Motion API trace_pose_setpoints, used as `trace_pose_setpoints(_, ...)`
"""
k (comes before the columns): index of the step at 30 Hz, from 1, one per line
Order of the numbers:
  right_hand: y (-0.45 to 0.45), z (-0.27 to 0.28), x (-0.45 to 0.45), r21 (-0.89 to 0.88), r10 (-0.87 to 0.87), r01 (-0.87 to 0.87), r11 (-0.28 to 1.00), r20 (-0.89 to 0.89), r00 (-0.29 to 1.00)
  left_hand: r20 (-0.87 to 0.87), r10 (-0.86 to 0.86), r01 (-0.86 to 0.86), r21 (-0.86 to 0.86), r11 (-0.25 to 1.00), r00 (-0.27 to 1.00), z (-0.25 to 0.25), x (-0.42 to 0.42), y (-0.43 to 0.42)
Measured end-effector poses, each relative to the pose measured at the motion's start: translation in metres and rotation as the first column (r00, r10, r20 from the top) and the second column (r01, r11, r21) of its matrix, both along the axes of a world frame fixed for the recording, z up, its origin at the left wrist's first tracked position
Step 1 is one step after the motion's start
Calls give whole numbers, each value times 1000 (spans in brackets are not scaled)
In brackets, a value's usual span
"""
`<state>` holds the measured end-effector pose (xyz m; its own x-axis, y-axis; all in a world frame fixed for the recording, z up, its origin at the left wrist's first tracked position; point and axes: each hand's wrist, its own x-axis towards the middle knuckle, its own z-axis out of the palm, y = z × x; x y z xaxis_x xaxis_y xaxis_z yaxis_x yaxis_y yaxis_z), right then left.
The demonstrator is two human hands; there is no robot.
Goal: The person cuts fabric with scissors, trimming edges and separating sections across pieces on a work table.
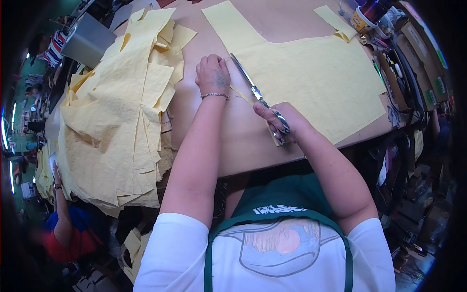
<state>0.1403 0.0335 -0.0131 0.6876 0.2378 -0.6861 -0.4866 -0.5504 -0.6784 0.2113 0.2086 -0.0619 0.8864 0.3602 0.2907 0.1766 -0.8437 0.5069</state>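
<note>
My right hand [284, 121] is wrapped round the handles of large metal scissors [249, 80]. Their blades point away from me, along the left edge of a big flat piece of yellow fabric [311, 73]. A narrow yellow strip [242, 95] lies beside that edge and runs back beneath the scissors. Left of the blade tips, my left hand [213, 73] rests on the table with curled fingers. What those fingers hold, if anything, is hidden.
Layered yellow fabric pieces [114, 112] are heaped on the table [194, 151] at left, beside a grey box [87, 39]. Back right are a tub [361, 20], a folded yellow piece [335, 22] and cardboard boxes [418, 53]. Another person's arm [61, 209] touches the heap's lower left.
</note>
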Motion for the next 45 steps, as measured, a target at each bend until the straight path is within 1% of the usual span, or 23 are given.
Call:
trace_pose_setpoints(7,1,3,1,-10,-1,1,1000,-5,1000,-3,12,-12,2,1000,1000,0,0,-1)
trace_pose_setpoints(10,-1,1,1,108,4,-7,994,28,1000,8,2,-2,8,1000,1000,1,-2,-1)
trace_pose_setpoints(13,4,5,7,97,-16,20,995,-41,999,53,-35,35,10,999,998,0,-4,1)
trace_pose_setpoints(16,6,8,12,147,-24,32,989,-53,998,49,-38,38,3,999,998,4,-6,-1)
trace_pose_setpoints(19,9,10,13,126,-16,25,992,-70,997,50,-41,40,23,999,998,3,-5,-1)
trace_pose_setpoints(30,16,11,16,136,-33,42,990,-69,997,63,-68,67,21,998,996,4,-7,-2)
trace_pose_setpoints(34,16,1,15,100,-53,55,993,-25,998,70,-61,59,21,998,996,3,-7,-2)
trace_pose_setpoints(40,19,1,12,101,-68,71,992,-29,997,55,-77,75,39,996,995,1,-6,0)
trace_pose_setpoints(43,18,3,18,141,-52,61,988,-68,996,52,-81,80,29,996,995,2,-7,0)
trace_pose_setpoints(45,20,6,23,151,-29,37,988,-56,998,71,-78,77,22,997,994,2,-7,0)
